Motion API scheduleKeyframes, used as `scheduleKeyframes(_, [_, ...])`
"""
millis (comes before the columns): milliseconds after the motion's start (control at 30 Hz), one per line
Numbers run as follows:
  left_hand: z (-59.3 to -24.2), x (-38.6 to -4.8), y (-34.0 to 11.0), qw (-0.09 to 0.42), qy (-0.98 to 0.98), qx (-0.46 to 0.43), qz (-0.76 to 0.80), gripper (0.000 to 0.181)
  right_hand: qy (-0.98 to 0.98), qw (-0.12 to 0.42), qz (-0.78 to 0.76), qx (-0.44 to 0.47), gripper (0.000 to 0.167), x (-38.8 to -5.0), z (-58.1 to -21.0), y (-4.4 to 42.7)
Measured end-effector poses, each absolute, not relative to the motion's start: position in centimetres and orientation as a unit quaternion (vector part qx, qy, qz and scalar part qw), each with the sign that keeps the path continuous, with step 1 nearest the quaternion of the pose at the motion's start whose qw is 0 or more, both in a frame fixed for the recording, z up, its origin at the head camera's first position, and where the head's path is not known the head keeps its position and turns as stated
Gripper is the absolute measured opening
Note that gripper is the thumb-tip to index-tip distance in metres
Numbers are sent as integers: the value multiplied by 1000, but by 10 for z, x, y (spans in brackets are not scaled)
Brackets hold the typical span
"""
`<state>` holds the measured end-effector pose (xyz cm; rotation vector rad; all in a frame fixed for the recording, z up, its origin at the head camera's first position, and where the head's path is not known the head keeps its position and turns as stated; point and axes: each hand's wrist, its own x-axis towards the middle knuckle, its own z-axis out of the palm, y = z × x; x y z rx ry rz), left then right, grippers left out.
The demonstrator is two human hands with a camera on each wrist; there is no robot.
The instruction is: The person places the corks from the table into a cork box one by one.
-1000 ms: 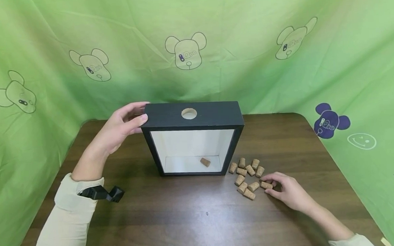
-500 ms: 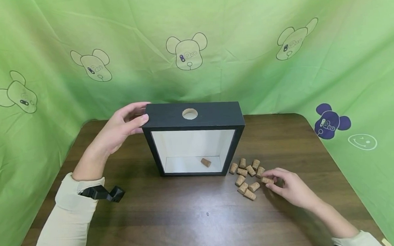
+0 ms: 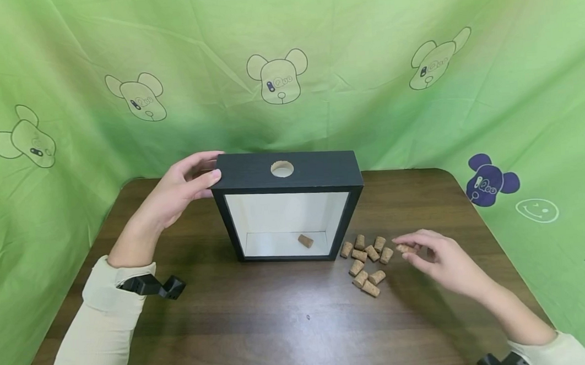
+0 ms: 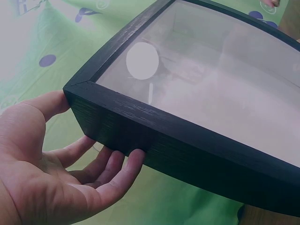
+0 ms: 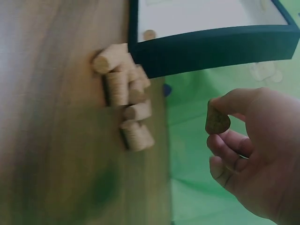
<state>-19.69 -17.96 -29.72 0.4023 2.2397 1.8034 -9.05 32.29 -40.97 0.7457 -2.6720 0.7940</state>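
A black shadow box (image 3: 288,171) with a clear front stands upright on the table, a round hole in its top. One cork (image 3: 305,241) lies on its white floor inside. At the box's upper left corner, my left hand (image 3: 171,191) grips it, thumb on the top edge and fingers around the side and back. My right hand (image 3: 440,257) pinches a cork (image 5: 216,119) between thumb and fingers, held above the table to the right of the pile. Several loose corks (image 3: 372,253) lie by the box's lower right corner.
The brown wooden table (image 3: 260,327) carries everything. A green printed cloth (image 3: 355,47) hangs behind and along both sides, close to the table's edges. A black wrist camera (image 3: 171,288) juts from the left sleeve.
My right hand has lifted the cork off the table and moved it up and slightly right, away from the pile. My left hand and the box have stayed put.
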Motion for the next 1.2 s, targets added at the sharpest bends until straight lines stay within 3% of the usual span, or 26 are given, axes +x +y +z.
scheduleKeyframes(600, [-293,-193,-179,124,762,139,620,58,-914,196,266,236,42,-110,-325,306])
scheduleKeyframes(1200, [-293,-193,-179,124,765,139,617,58,-884,188,371,214,38,-122,-282,288])
